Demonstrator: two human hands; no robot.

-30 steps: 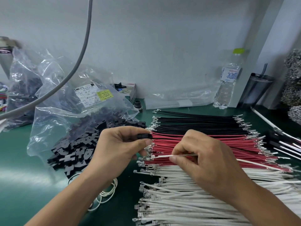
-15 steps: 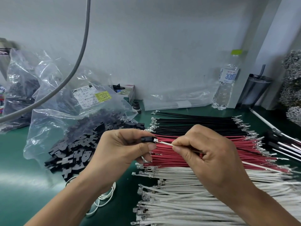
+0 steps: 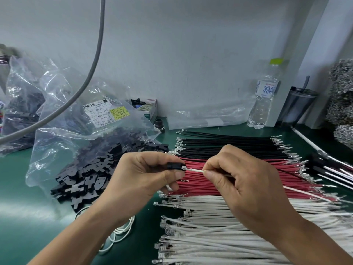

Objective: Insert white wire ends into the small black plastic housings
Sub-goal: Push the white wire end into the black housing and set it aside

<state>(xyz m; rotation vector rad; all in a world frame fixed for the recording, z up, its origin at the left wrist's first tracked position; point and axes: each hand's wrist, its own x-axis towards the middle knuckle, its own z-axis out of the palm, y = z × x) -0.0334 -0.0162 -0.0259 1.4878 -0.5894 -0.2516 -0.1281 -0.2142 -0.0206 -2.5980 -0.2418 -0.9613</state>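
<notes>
While the left hand (image 3: 145,175) pinches the black housing (image 3: 174,166) | right hand (image 3: 240,180) fingers pinch the white wire (image 3: 194,170) near its metal tip, at the housing's mouth | wire looks light, bendy; grip close to the tip.

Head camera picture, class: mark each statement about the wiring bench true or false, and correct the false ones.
1. The left hand pinches a black housing. True.
2. The right hand holds a red wire. False: it pinches a white wire.
3. The white wire's metal end is at the housing's opening. True.
4. The red wires lie between the black wires and the white wires. True.
5. The water bottle lies on its side. False: it stands upright.
</notes>
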